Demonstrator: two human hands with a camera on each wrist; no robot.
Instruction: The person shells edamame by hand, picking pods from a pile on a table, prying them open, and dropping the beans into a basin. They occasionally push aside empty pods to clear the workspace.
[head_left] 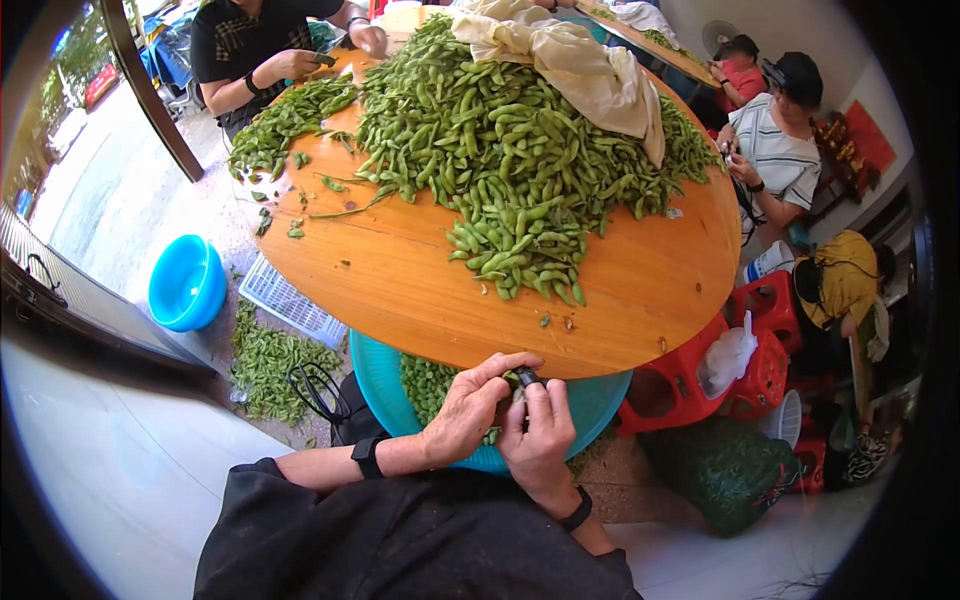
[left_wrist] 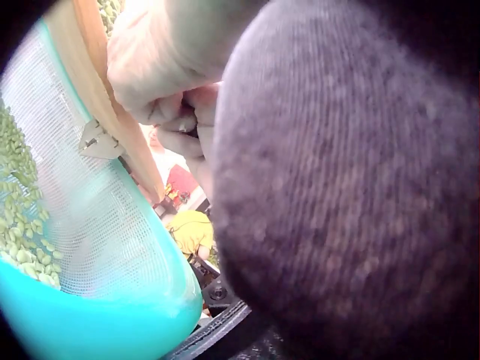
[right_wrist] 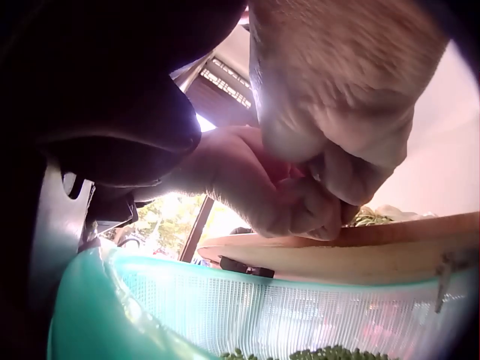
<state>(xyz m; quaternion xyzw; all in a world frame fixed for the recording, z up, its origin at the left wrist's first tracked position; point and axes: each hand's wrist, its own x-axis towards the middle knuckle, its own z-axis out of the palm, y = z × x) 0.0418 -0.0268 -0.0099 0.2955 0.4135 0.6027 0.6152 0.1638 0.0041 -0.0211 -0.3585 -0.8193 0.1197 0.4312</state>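
My left hand [head_left: 465,408] and right hand [head_left: 541,432] meet at the table's near edge, over a turquoise basket [head_left: 374,385]. Fingers of both hands pinch a green soybean pod [head_left: 516,390], mostly hidden between them. A small black piece [head_left: 527,376] sits at the right fingertips. Shelled green beans [head_left: 424,388] lie in the basket below, seen also as pale green beans [left_wrist: 19,202] in the left wrist view. Across the wooden table [head_left: 400,270] spreads a large heap of soybean pods [head_left: 490,150].
A cream cloth [head_left: 570,65] drapes over the heap. To the left stand a blue basin [head_left: 188,283] and a white crate [head_left: 290,300], with pods [head_left: 275,365] on the floor. Red stools [head_left: 665,375] and a green sack [head_left: 715,470] stand right. Other people sit around the tables.
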